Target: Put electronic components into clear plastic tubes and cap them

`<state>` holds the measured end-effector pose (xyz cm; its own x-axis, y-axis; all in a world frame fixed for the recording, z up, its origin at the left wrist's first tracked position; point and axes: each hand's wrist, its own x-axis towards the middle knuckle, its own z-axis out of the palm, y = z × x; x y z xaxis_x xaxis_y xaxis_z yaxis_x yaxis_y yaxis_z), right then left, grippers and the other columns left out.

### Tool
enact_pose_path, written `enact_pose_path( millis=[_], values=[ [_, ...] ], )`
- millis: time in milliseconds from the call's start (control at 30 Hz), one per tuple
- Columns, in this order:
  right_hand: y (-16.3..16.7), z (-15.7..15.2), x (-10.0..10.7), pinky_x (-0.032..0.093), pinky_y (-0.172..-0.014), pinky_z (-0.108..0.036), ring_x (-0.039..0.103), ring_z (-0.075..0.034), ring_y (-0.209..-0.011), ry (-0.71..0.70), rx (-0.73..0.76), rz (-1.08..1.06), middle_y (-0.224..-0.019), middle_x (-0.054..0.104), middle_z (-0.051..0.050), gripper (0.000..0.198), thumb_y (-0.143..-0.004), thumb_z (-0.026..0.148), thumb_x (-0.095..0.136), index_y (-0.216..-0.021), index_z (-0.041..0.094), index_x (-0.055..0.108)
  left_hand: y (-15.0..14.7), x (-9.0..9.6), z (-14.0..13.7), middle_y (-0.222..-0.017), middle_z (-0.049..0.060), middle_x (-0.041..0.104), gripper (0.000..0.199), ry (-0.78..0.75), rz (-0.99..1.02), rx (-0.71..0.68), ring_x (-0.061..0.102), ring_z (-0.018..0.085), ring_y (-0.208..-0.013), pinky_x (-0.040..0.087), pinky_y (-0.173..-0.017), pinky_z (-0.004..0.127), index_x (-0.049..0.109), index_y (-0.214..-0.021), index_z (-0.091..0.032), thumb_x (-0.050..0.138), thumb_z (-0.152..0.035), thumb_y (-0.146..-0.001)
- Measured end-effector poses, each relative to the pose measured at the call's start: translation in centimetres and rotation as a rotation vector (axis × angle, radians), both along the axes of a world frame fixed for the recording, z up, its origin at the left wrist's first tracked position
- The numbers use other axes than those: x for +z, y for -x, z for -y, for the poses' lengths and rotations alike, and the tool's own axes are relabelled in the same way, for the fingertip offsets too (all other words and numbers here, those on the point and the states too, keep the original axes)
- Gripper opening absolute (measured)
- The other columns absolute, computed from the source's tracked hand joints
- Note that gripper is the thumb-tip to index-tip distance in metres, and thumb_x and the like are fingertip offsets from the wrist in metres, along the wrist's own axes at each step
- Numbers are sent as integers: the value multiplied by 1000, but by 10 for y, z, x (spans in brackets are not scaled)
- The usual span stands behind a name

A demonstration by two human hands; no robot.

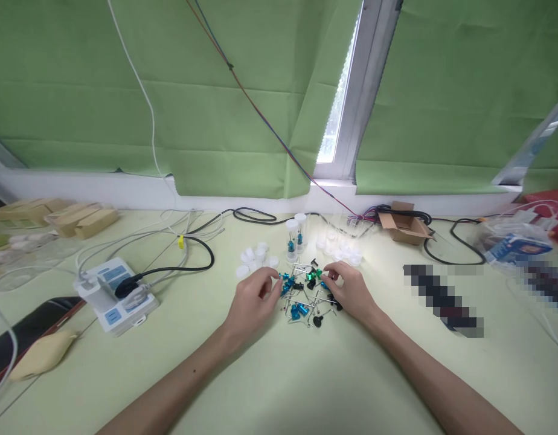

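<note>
A loose pile of small parts lies on the table between my hands: blue metal pieces [295,311], thin bent silver rods [308,300] and black round-headed pieces [317,321]. My left hand [255,297] is at the pile's left side, thumb and forefinger pinched on a small blue metal part [282,276]. From the right, my right hand [350,289] curls over the pile, its fingertips closed at a small green metal part [314,275]. Just behind the pile stand two clear tubes with white caps, a front tube [291,241] and a rear tube [300,229], each with a blue part inside.
White caps [254,257] lie left of the tubes, and clear containers [345,249] lie to the right. A power strip [118,296] with plugs and cables sits at left. At the back right is an open cardboard box [403,225]. Black cable [256,216] runs along the back.
</note>
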<state>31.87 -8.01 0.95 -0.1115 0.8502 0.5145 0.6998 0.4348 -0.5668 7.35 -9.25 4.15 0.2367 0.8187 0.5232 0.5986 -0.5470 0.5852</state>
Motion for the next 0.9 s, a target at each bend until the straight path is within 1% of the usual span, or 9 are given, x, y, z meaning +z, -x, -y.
enact_pose_path(
  millis=[67, 133, 200, 267, 400, 533, 667, 900],
  values=[
    [0, 0, -1, 49, -72, -36, 59, -20, -73, 2, 7, -2, -78, 62, -4, 6, -89, 22, 60, -91, 18, 64, -1, -3, 0, -71, -1, 53, 14, 54, -140, -59, 48, 14, -60, 38, -58, 27, 60, -83, -21, 49, -23, -91],
    [0, 0, -1, 49, -71, -35, 59, -20, -73, -2, 16, -6, -78, 62, -4, 5, -89, 22, 60, -91, 19, 64, -3, -5, 1, -80, 3, 58, 19, 122, -219, -98, 53, 15, -65, 40, -59, 29, 61, -79, -20, 46, -21, -91],
    [-1, 0, -2, 49, -71, -35, 59, -21, -74, -5, 20, -4, -79, 62, -4, 5, -89, 21, 59, -91, 19, 64, -3, -7, 2, -83, 4, 59, 22, 170, -275, -113, 54, 17, -66, 41, -59, 29, 60, -77, -20, 44, -21, -91],
    [-1, 0, -2, 49, -71, -35, 59, -21, -74, -3, 22, 0, -79, 62, -4, 5, -89, 21, 59, -91, 19, 64, -3, -8, 3, -84, 5, 59, 22, 191, -320, -105, 55, 18, -66, 40, -58, 30, 60, -79, -21, 43, -22, -92],
    [-2, -1, -3, 49, -72, -35, 58, -20, -74, 9, 25, -1, -81, 62, -4, 6, -89, 21, 59, -92, 19, 64, 0, -10, 3, -83, 5, 59, 18, 195, -335, -63, 57, 18, -66, 40, -58, 30, 59, -80, -21, 45, -20, -91],
    [-2, -1, -4, 49, -71, -35, 59, -20, -74, 13, 25, -1, -81, 62, -4, 6, -89, 21, 59, -92, 20, 64, 1, -11, 2, -80, 5, 59, 19, 179, -343, -32, 58, 20, -67, 39, -59, 31, 60, -78, -20, 46, -19, -90],
    [-1, -1, -3, 49, -72, -35, 59, -20, -74, 15, 22, 5, -81, 62, -4, 6, -89, 21, 59, -91, 19, 64, 0, -12, 2, -79, 6, 60, 23, 172, -354, -51, 57, 20, -67, 38, -59, 32, 61, -77, -20, 43, -19, -92],
    [-1, -1, -3, 50, -69, -34, 59, -19, -73, 18, 29, 4, -81, 62, -4, 7, -90, 23, 58, -91, 20, 64, 1, -14, 2, -81, 6, 61, 27, 184, -369, -63, 58, 20, -68, 38, -60, 32, 58, -78, -20, 38, -21, -96]
  ],
)
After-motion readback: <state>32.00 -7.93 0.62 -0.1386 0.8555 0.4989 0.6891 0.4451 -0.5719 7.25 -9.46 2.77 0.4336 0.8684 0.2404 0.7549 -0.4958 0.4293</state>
